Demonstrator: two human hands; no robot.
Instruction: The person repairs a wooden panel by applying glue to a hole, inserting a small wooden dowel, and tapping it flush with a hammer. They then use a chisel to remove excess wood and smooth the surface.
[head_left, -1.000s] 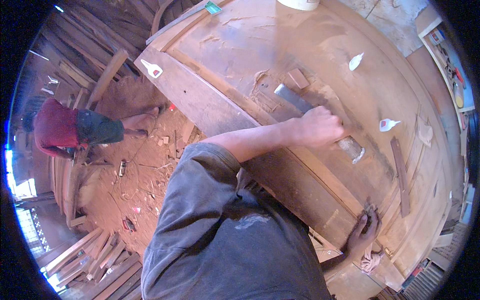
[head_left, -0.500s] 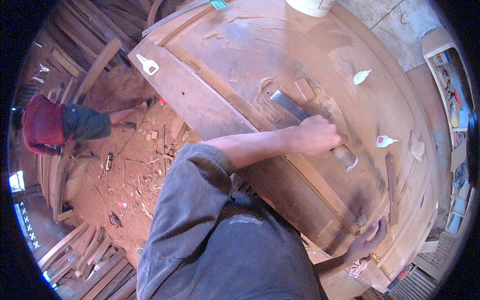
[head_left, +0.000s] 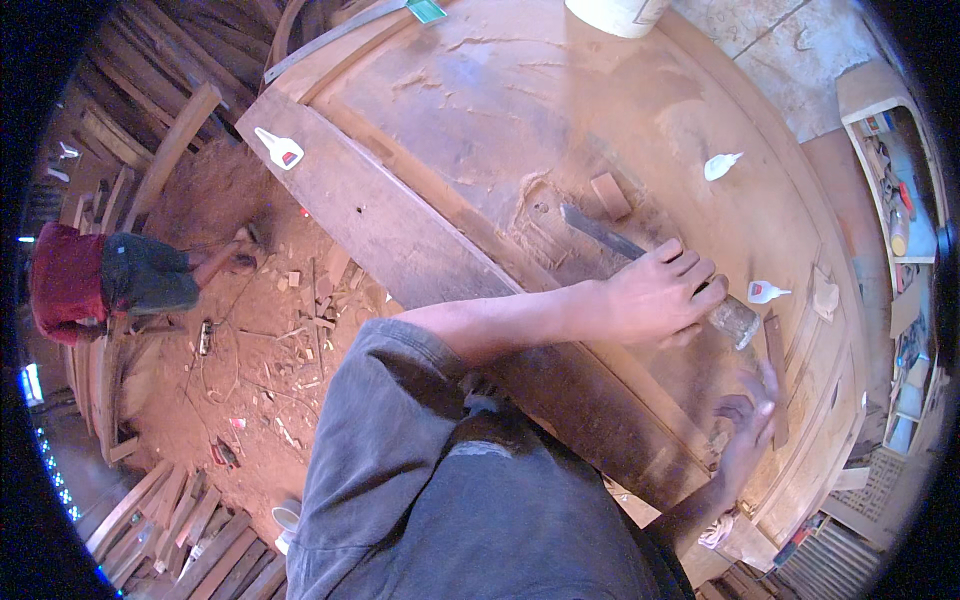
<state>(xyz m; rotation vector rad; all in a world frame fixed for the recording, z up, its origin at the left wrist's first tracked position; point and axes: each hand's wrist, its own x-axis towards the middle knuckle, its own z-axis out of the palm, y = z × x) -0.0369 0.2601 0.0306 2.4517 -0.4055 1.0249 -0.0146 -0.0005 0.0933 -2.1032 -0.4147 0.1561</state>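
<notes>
My left hand is closed around a wide metal chisel, its blade slanting up and left over the wooden panel. The chisel's pale, worn handle end sticks out on the right of the hand. Fingers spread and holding nothing, my right hand hovers below that handle end, a little blurred. A small reddish-brown wood block lies beside the blade, with scraped wood dust around it. Right of my hands, a dark wood strip rests on the panel.
White glue bottles lie around: one on the left plank, two on the right side. A white bucket stands at the far edge. A tool shelf is at right. Another person bends over among timber at left.
The chisel and my left hand have shifted right, and the blade has turned more edge-on. My right hand has risen toward the handle end. The view has shifted slightly.
</notes>
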